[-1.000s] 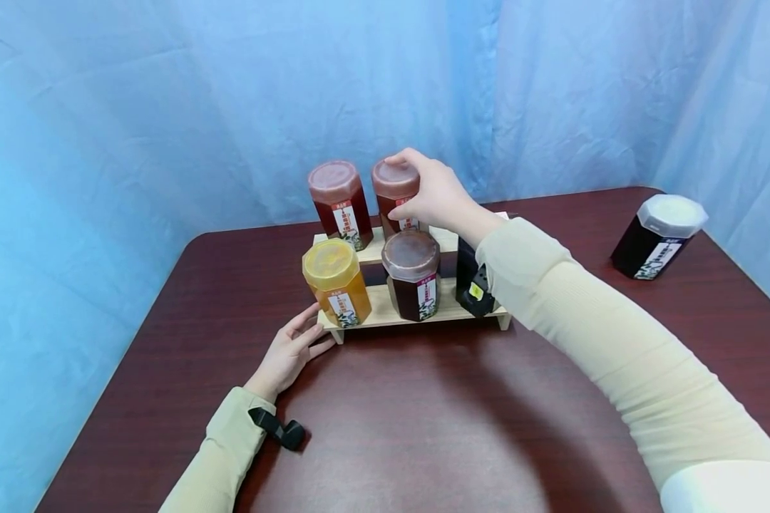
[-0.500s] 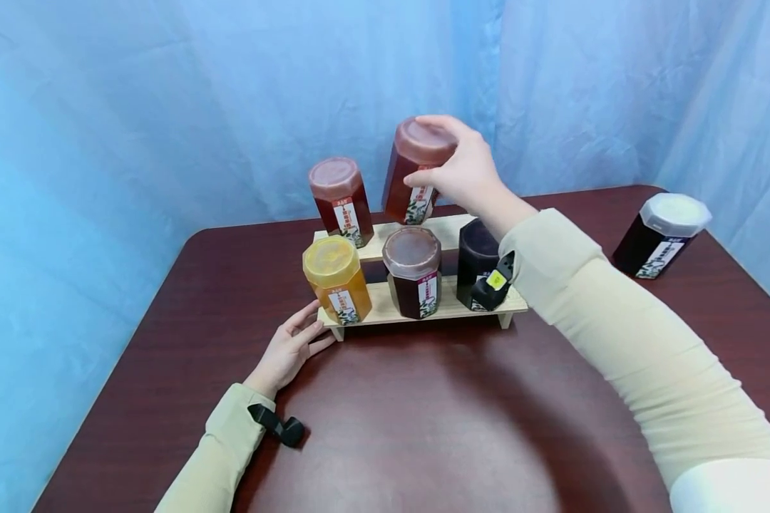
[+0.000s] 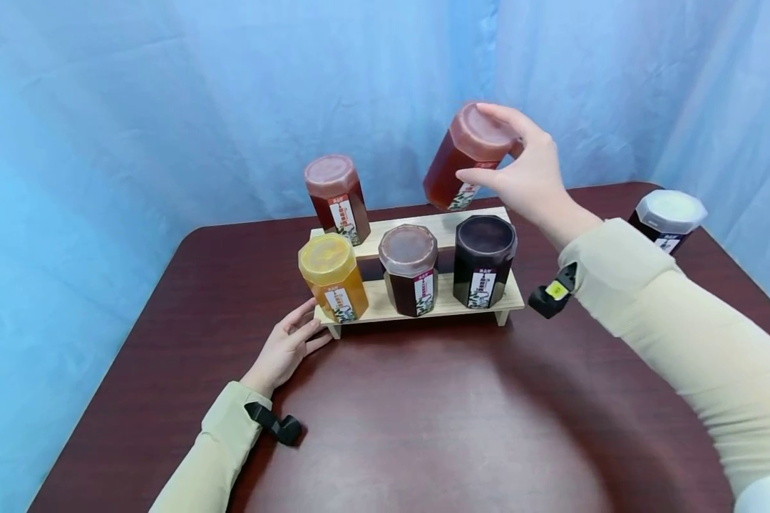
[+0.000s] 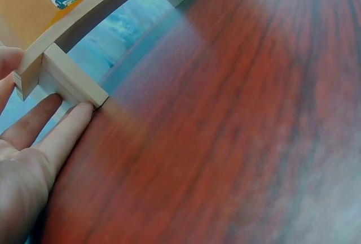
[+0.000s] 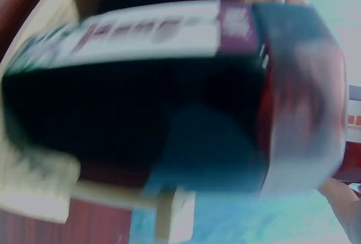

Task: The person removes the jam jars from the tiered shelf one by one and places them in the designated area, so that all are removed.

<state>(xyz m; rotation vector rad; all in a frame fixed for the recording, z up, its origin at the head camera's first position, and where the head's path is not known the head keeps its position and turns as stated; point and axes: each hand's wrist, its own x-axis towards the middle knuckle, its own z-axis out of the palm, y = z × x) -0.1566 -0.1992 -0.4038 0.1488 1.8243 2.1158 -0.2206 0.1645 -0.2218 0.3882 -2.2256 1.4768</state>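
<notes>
My right hand (image 3: 534,169) grips a dark red jar (image 3: 450,169) by its pinkish lid, thumb and fingers on opposite sides. The jar hangs tilted above the upper step of a two-step wooden rack (image 3: 417,231). In the right wrist view, part of this labelled jar (image 5: 354,117) shows at the right edge. My left hand (image 3: 286,349) rests at the rack's left end. In the left wrist view its fingertips (image 4: 83,111) touch the rack's leg (image 4: 73,77), fingers fairly straight. Another red jar (image 3: 338,199) stands on the upper step's left.
On the lower step stand a yellow jar (image 3: 334,278), a brown jar (image 3: 409,271) and a near-black jar (image 3: 484,262). A dark jar with a white lid (image 3: 669,214) stands at the table's far right, partly behind my right sleeve. Blue curtains (image 3: 231,107) surround the dark wooden table (image 3: 385,413).
My right hand has lifted the red jar off the upper step, then carried it up and to the right, tilting it. My left hand stays at the rack's left end.
</notes>
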